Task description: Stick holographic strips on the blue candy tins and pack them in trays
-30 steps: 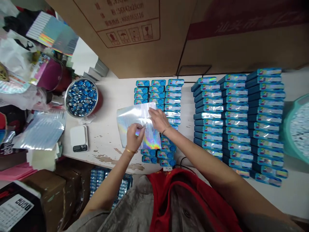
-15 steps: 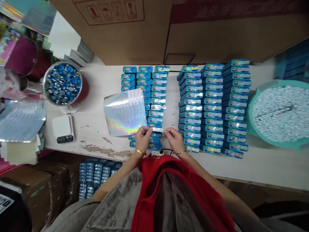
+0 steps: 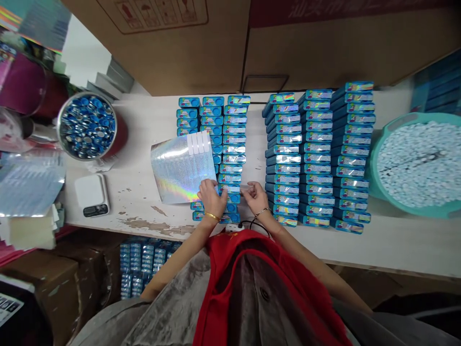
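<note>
A holographic foil sheet [image 3: 176,170] lies flat on the white table [image 3: 140,197], with several white tabs [image 3: 198,142] along its far edge. My left hand [image 3: 212,196] is at the sheet's near corner, its fingers curled over rows of blue tins [image 3: 230,158]. My right hand [image 3: 255,197] sits a little to the right of those tins, its fingertips on a thin pale strip [image 3: 245,188]. The strip is faint, and I cannot tell whether my left hand touches it.
A further block of blue tins [image 3: 317,154] stands to the right, then a teal basin of white pellets [image 3: 414,163]. To the left are a steel bowl of blue caps [image 3: 86,126] and a white digital scale [image 3: 91,194]. Cardboard boxes [image 3: 162,48] line the far side.
My hands left the foil sheet and came to the near side, pinching a white strip between them. They have now drawn apart, and the view has shifted slightly.
</note>
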`<state>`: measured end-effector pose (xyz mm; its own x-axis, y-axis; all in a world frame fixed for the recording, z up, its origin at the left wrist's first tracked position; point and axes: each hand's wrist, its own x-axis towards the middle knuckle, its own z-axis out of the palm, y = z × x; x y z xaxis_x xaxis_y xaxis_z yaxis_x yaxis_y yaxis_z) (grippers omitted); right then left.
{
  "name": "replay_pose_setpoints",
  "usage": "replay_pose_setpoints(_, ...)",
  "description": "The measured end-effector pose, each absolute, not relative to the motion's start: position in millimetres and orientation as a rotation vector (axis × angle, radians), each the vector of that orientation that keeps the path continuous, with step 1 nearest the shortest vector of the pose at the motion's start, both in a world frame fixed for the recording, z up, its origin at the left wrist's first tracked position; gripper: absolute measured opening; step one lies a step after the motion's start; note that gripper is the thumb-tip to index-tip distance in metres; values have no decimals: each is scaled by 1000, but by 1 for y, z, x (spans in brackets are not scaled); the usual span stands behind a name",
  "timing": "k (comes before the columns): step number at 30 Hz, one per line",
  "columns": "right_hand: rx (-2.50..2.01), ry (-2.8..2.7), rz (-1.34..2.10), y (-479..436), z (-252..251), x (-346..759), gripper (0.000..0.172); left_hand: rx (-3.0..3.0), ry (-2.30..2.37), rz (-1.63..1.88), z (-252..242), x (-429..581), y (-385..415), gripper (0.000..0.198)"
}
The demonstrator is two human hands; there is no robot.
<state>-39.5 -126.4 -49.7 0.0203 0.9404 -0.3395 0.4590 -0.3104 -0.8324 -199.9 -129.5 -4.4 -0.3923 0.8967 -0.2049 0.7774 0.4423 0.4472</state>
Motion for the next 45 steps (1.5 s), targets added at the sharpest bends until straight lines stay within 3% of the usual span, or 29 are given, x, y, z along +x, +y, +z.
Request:
replay_pose_setpoints(2,-1719,-1425,1248,-131,-50,-40,36,1387,2308,370,-3,-201,-127,38)
replay_pose_setpoints(5,-1557,-1609,1297,-137,-46,-38,37,1397,2306,316,1,-202,-126,42)
replay_pose_setpoints(8,-1593,-1856,1155,-130,-38,-38,40,1468,2231,355,2,-215,-122,35)
replay_pose_setpoints(12,-1601,-2121,746,-87,-15,-69,47,1650,2053,692,0,-271,-86,13)
replay_pose_setpoints(14,-1467,-2288,695,-57,-1,-103,47,1739,2104,757,-1,-309,-54,17)
replay_pose_setpoints(18,-1306,-2599,708,-9,6,-175,44,1925,2185,501,-8,-368,4,29)
replay_pose_setpoints(24,-1288,-2745,741,7,-14,-204,42,2127,2044,224,-28,-393,21,26)
replay_pose_setpoints(29,-1282,-2702,741,3,-16,-201,42,2203,1987,225,-24,-390,2,23)
replay_pose_setpoints(35,-1293,-2620,836,8,-16,-201,39,1994,2013,344,16,-351,-70,9)
replay_pose_setpoints(38,-1306,-2266,976,-5,-15,-184,39,1607,2038,723,43,-319,-109,11)
replay_pose_setpoints(41,-1404,-1681,1234,-43,-10,-148,56,1022,1926,1082,61,-286,-131,16)
replay_pose_setpoints(43,-1476,-1362,1468,-79,-3,-119,66,711,1793,1170,63,-265,-139,19)
replay_pose_setpoints(45,-1483,-1218,1636,-113,5,-92,60,532,1685,1165,59,-246,-147,23)
